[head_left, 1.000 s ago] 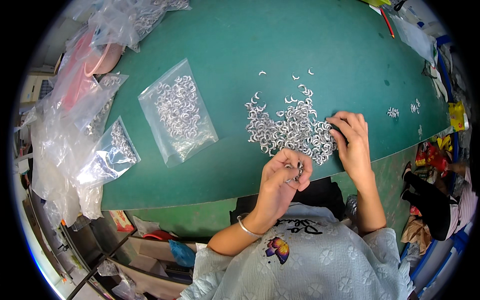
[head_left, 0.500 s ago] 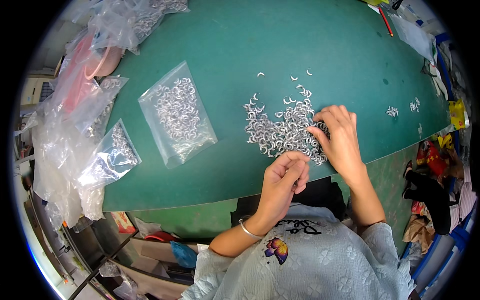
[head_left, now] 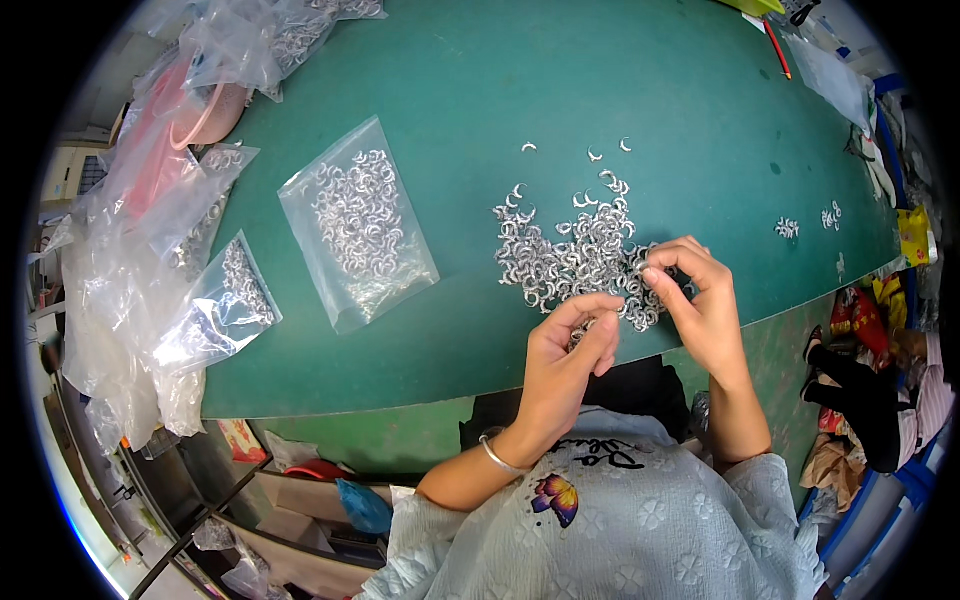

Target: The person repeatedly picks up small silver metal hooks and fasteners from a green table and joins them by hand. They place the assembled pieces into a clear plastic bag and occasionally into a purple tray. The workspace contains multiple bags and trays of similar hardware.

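Observation:
A loose pile of small silver crescent-shaped metal pieces (head_left: pixel 575 255) lies on the green table in front of me. At its near edge, my left hand (head_left: pixel 568 350) is curled closed, with several of the silver pieces showing between its fingers and palm. My right hand (head_left: pixel 705 305) is at the pile's right side, thumb and forefinger pinched on one small silver piece (head_left: pixel 645 268). Its other fingers partly cover that side of the pile. A few single pieces (head_left: pixel 596 155) lie apart beyond the heap.
Left of the pile lies a clear plastic bag (head_left: pixel 410 265) of similar pieces. Farther left are a smaller filled bag (head_left: pixel 225 325), crumpled plastic bags (head_left: pixel 120 310) and a pink basket (head_left: pixel 215 120). Two small clusters (head_left: pixel 787 228) sit at the right. A red pencil (head_left: pixel 778 50) is far right.
My right hand has drawn back to the right from the pile, and its thumb and forefinger now pinch a piece. My left hand stays nearly in place, with pieces showing more clearly in it.

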{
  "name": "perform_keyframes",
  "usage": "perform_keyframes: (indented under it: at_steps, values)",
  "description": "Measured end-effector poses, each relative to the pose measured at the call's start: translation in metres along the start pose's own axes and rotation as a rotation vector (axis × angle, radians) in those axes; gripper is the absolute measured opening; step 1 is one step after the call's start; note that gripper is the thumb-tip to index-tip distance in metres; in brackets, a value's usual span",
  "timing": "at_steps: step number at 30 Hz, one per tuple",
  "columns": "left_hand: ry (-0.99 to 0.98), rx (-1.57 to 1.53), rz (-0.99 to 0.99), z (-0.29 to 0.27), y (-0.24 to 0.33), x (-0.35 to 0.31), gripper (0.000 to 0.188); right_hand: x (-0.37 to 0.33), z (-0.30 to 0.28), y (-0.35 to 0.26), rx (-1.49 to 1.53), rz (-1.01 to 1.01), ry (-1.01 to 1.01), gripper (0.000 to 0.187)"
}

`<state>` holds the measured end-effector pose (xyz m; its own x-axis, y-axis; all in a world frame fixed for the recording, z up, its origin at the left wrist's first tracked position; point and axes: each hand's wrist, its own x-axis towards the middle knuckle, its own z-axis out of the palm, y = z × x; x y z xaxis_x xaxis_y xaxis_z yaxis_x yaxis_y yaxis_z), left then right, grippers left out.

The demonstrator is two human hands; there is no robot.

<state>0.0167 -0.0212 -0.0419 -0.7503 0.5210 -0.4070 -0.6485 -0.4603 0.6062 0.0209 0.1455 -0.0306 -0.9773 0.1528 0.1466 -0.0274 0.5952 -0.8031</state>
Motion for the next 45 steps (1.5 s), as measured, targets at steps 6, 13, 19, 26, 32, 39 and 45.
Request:
perform_keyframes:
  at_steps: [6,13,19,26,32,39,45]
  values:
    - [0.029,-0.019,-0.014,0.000,0.000,0.001,0.017,-0.007,-0.005,0.001,0.503,0.407,-0.122,0.006]
    - [0.046,0.163,0.117,0.007,-0.001,0.001,0.017,-0.013,-0.006,-0.018,0.434,0.182,-0.166,0.005]
    - [0.051,0.252,0.136,0.005,0.001,0.000,0.015,-0.015,-0.011,-0.035,0.240,0.113,-0.140,0.005]
    - [-0.022,0.253,0.173,0.004,0.003,-0.003,0.012,-0.017,-0.013,-0.047,0.146,0.012,-0.062,0.007]
    - [-0.069,0.346,0.316,0.004,0.005,-0.004,0.012,-0.019,-0.013,-0.049,0.150,-0.035,-0.033,0.008]
    - [-0.064,0.393,0.362,0.007,0.008,-0.005,0.011,-0.022,-0.012,-0.050,0.147,-0.086,0.003,0.010]
    - [-0.071,0.412,0.376,0.006,0.009,-0.005,0.012,-0.021,-0.012,-0.050,0.128,-0.137,0.012,0.011]
